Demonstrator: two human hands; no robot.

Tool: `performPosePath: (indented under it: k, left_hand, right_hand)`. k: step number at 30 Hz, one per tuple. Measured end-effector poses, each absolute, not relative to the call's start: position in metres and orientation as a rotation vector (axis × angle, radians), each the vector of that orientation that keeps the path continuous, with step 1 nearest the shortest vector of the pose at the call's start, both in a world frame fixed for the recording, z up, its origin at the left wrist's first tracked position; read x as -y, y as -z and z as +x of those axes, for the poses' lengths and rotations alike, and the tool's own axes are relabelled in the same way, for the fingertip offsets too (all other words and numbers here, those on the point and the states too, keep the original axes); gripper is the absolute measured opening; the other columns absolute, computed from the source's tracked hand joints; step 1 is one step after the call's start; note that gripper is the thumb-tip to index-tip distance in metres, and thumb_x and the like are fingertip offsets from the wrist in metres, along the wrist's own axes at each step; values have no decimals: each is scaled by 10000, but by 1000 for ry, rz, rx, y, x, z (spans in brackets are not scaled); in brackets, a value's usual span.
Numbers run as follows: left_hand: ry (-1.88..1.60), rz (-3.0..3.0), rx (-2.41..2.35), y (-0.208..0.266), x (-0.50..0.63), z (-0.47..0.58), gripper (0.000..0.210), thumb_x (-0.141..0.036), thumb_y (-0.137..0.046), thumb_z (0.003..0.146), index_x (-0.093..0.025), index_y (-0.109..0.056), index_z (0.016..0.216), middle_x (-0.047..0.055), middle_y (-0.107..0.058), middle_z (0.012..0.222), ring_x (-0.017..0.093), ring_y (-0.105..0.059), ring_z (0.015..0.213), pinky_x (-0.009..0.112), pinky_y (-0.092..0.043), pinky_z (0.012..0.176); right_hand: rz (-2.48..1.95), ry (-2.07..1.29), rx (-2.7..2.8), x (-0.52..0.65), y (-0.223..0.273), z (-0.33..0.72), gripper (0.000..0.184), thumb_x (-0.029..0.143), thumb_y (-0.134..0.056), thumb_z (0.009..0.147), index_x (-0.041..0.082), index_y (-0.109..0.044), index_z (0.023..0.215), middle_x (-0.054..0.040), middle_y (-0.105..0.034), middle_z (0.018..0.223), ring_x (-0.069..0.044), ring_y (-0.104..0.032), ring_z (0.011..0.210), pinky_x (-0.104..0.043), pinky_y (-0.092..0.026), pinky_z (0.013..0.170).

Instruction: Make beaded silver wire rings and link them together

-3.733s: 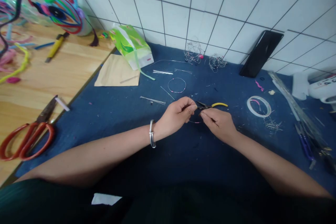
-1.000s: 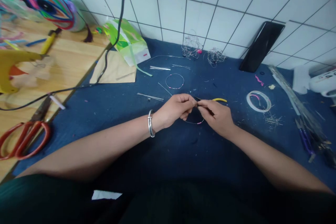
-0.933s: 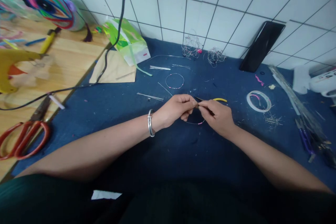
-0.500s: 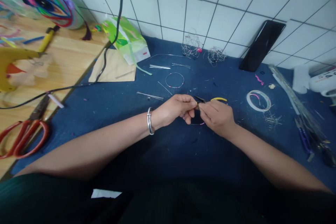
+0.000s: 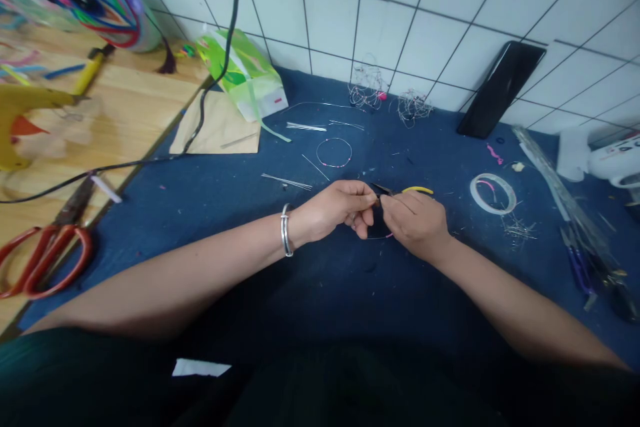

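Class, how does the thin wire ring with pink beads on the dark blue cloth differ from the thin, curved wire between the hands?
The thin wire ring with pink beads lies on the dark blue cloth; the thin, curved wire is held between left hand and right hand. The ring shows whole; the curved wire is partly hidden by the hands. Both are thin and show pink.

Thin curved wire [image 5: 377,238] w/ pink bit [image 5: 389,235] btwn L [image 5: 345,208] & R hand [image 5: 417,220].

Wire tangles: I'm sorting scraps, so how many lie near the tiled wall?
2. The larger tangle has a pink blob at its right edge; the smaller tangle lies to its right, towards the phone. Loose strands may be hidden inside either one.
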State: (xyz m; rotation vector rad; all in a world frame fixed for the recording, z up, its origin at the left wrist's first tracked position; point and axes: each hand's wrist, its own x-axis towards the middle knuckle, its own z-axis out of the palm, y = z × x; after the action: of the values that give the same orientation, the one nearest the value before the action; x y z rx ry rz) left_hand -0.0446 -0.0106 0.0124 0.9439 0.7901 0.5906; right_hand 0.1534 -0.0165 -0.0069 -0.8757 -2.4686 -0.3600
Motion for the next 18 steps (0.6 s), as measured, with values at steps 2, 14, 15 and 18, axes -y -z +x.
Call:
performPosePath:
  k: [2,14,15,18]
  left_hand:
    - [-587,942,-783,-11,10,-45,123,-232,-493,891,-132,-523,827,2,-622,644,84,-612,485,191,-439,488]
    - [-604,989,-790,-8,11,-46,142,-276,-518,879,-135,-529,862,21,-638,713,78,-615,534,207,-479,552]
    - [-605,989,-794,-8,11,-46,146,-279,-518,879,-135,-532,862,22,-637,711,78,-614,531,206,-479,550]
    - [-601,993,-795,-8,11,-46,157,-287,-521,879,-132,-541,860,25,-638,703,73,-611,523,195,-471,536]
  right_hand:
    - [-910,292,2436,16,8,152,155,146,-515,819,163,-619,934,-37,-665,779,-158,-594,727,-302,-487,722]
    - [-1055,-106,2245,17,6,146,157,136,-494,815,190,-636,858,-10,-657,747,-127,-609,707,-267,-489,694]
    - [-1058,-115,2243,18,6,146,156,138,-495,815,190,-635,860,-12,-659,754,-129,-611,715,-270,-488,696]
    - [-1057,-124,2240,19,5,145,154,144,-495,815,192,-635,858,-15,-661,762,-133,-610,724,-277,-486,697]
